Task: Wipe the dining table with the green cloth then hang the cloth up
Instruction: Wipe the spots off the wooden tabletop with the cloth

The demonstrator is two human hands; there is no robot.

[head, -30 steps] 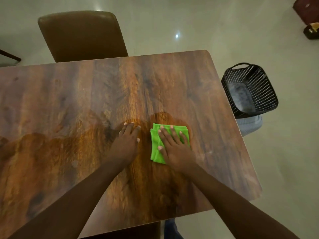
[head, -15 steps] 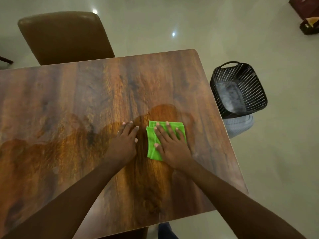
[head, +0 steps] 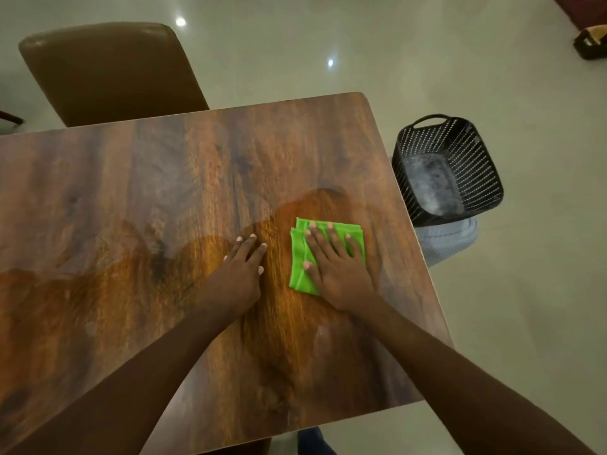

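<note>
A folded green cloth [head: 297,257] lies flat on the wooden dining table [head: 131,198], right of its middle. My right hand [head: 335,267] presses down on the cloth with fingers spread, covering most of it. My left hand [head: 241,267] rests flat on the bare wood just left of the cloth, fingers together, holding nothing. A darker damp patch spreads over the wood around and behind both hands.
A brown padded chair [head: 108,70] stands at the table's far side, left. A black perforated basket [head: 450,169] sits on the pale floor off the table's right edge, above a light striped thing [head: 450,238]. A dark box [head: 591,44] is at the far right.
My right hand has slid the cloth slightly rightward and away over the wood, and the damp patch has grown behind it. My left hand has stayed flat beside it.
</note>
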